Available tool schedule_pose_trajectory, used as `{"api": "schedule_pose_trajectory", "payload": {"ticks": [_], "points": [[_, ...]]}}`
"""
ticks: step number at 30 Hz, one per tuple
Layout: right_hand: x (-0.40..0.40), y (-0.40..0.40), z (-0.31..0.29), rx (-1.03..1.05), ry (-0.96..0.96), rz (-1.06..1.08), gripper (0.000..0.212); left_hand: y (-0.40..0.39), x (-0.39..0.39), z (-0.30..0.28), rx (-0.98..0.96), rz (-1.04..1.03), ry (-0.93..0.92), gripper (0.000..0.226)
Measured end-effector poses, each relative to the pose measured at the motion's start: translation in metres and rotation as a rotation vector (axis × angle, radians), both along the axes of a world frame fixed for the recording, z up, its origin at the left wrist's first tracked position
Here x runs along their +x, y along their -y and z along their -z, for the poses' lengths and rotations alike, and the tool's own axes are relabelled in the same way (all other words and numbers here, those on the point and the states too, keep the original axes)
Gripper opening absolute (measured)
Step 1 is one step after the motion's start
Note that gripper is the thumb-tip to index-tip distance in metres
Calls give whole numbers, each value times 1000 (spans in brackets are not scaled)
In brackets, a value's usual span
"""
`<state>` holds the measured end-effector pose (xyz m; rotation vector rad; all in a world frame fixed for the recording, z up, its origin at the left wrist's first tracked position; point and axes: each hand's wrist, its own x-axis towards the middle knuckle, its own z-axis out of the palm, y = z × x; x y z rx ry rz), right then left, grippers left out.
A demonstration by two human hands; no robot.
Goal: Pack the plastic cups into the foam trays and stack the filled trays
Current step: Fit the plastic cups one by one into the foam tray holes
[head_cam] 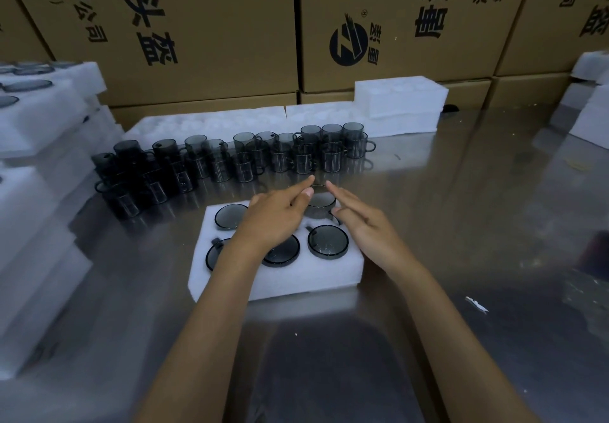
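Seating last cup (320, 204) in tray (273, 277), between both hands' straight, open fingers (304, 184). Next: press it flush, then stack.

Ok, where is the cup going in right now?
In the head view, the cup sits at the foam tray's far right corner, between the left hand and right hand.

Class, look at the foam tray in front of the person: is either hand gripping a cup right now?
No. Both the left hand and the right hand hover with straight fingers over the foam tray, holding nothing.
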<state>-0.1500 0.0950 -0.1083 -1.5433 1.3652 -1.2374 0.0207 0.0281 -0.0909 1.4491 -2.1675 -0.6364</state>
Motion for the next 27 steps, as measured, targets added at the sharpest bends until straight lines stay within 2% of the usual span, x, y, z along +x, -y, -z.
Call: {"api": "schedule_pose_trajectory", "payload": {"ticks": [3,7,13,19,27], "points": [[0,0,1,48,49,-29,49,2,-2,3,-63,14,142,45],[-1,1,0,91,102,-40,50,3,-1,5,-71,27,231,47],[-1,9,9,85,41,23,47,0,-8,2,-51,-16,436,50],[-1,15,19,94,-108,140,35,-4,-10,3,3,-48,436,48],[8,6,13,64,42,137,41,-8,-9,4,-42,-53,419,49]]}}
